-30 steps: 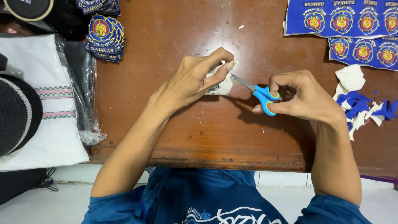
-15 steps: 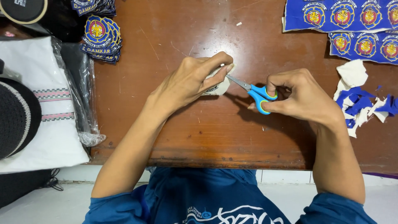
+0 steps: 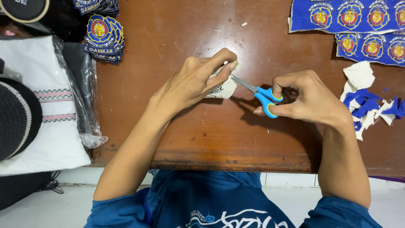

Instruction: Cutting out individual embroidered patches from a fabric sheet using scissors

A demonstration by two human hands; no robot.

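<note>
At the centre of the frame, a patch (image 3: 222, 86) is pinched in the closed left hand (image 3: 192, 82) above the table (image 3: 177, 135). Blue-handled scissors (image 3: 259, 95) are gripped by the right hand (image 3: 310, 99), blades at the patch's edge. The patch is judged light, soft and floppy, best held near the cut line. Scraps (image 3: 367, 101) lie at right.
</note>
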